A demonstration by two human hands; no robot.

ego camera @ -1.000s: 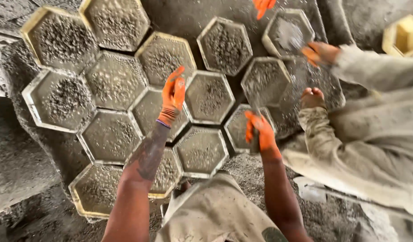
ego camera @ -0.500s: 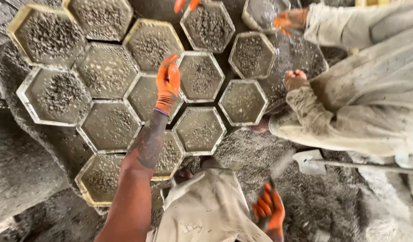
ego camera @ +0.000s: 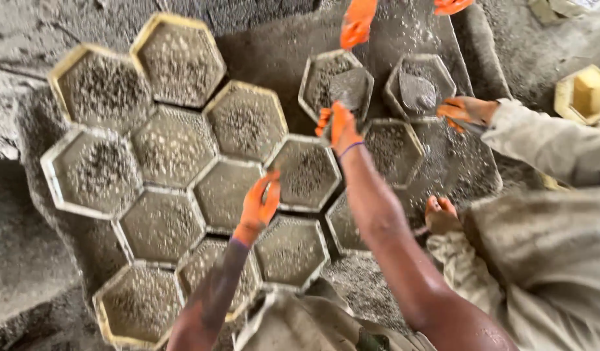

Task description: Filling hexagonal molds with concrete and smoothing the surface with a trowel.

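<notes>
About fourteen hexagonal moulds (ego camera: 173, 146) lay packed together, each filled with wet concrete. Left hand (ego camera: 259, 205) rested open on one rim; right hand (ego camera: 335, 127) gripped a trowel (ego camera: 350, 88) over another.

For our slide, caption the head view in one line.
Gloved left hand and right hand reach over concrete-filled hexagonal moulds, co-workers alongside.

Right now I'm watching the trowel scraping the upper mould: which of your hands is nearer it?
Right. The right hand is at the trowel, apparently gripping it; the left hand is lower, over a mould.
</notes>
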